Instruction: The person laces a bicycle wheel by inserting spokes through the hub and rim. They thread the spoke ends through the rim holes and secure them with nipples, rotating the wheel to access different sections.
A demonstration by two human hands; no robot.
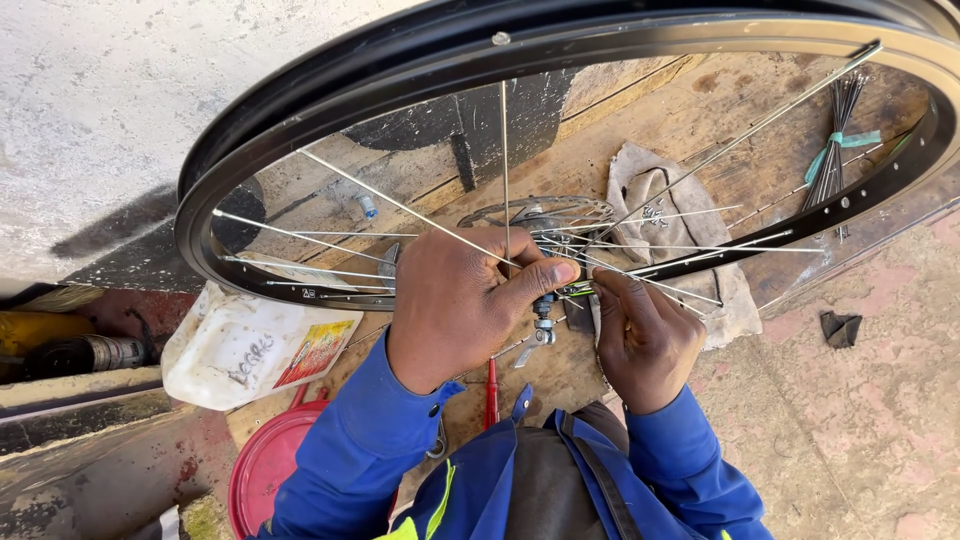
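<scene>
Wheel hub (545, 225) sits mid-frame between our hands, over the wooden bench (700, 110). Our left hand (460, 300) pinches a spoke (400, 205) at the hub; our right hand (645, 335) grips another spoke there. Beyond: grey rag (650, 185), spare spoke bundle (835, 150), black rim (330, 95).
</scene>
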